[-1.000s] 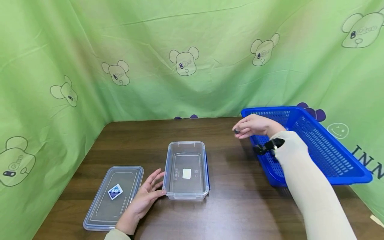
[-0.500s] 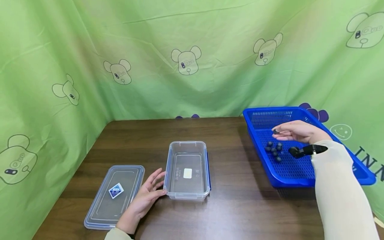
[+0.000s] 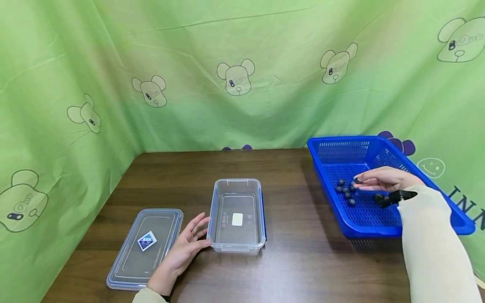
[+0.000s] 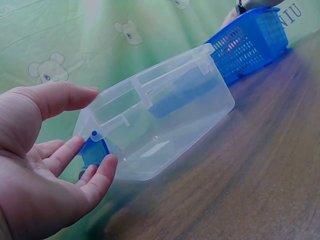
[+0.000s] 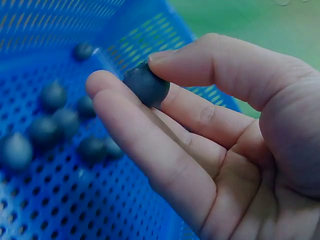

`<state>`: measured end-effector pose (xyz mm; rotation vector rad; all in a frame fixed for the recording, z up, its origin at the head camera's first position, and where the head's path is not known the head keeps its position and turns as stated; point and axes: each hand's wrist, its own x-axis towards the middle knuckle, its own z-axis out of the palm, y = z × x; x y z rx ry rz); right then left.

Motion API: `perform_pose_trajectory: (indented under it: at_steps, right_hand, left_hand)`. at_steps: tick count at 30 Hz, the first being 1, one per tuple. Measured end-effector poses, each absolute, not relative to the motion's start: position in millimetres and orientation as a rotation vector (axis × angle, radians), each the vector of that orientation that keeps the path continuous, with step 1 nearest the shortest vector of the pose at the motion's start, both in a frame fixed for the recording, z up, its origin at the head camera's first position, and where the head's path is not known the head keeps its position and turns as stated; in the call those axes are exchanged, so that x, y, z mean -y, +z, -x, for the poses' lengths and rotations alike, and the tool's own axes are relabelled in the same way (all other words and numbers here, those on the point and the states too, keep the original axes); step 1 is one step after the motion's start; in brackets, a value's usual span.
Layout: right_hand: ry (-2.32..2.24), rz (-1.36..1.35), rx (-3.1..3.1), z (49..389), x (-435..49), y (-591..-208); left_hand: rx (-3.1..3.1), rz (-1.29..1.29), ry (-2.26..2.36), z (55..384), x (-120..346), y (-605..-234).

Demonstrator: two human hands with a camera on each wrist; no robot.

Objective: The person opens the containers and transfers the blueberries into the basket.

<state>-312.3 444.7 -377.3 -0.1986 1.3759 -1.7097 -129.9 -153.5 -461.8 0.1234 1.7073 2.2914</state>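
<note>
In the right wrist view a dark blueberry (image 5: 146,85) is pinched between thumb and fingers of my right hand (image 5: 200,125). From the head view that hand (image 3: 384,179) is low inside the blue basket (image 3: 337,210), over its perforated floor. Several loose blueberries (image 3: 351,202) lie in the basket just left of the fingers. My left hand (image 3: 185,246) rests against the left side of a clear plastic box (image 3: 236,233), its fingers loosely spread. In the left wrist view its fingertips lie around a blue clip (image 4: 95,150) on the box.
A clear lid (image 3: 142,256) with a blue rim and a diamond sticker lies left of the left hand. The wooden table (image 3: 295,261) runs between box and basket. A green patterned curtain (image 3: 280,113) hangs behind and at the sides.
My right hand has moved right from the basket's left rim, then lowered into the basket, a dark round thing at its fingertips throughout. The left hand and box have stayed put.
</note>
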Motion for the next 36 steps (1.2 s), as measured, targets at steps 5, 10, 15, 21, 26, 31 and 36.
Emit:
perform_pose_trajectory:
  at_steps: [5, 10, 15, 21, 26, 31, 36]
  right_hand:
    - [-1.620, -0.024, -1.536, 309, -441, -381]
    - [-1.538, -0.286, -1.786, 304, -430, -388]
    - [-1.421, -0.352, -1.947, 301, -423, -394]
    - [-1.391, -0.341, -1.980, 302, -422, -392]
    - [-1.421, -0.326, -1.964, 306, -419, -383]
    - [-1.446, -0.136, -1.994, 296, -415, -370]
    - [-1.442, 0.180, -2.213, 260, -397, -350]
  left_hand:
    - [-1.714, -0.133, 2.292, 130, 153, -461]
    - [-1.723, -0.125, 2.293, 130, 153, -461]
    - [-1.717, -0.126, 2.294, 129, 153, -462]
    - [-1.728, -0.131, 2.293, 129, 153, -462]
    - [-1.732, -0.141, 2.294, 129, 154, -463]
    - [-1.766, -0.110, 2.249, 126, 157, -465]
    - [-2.021, -0.154, 2.086, 128, 162, -458]
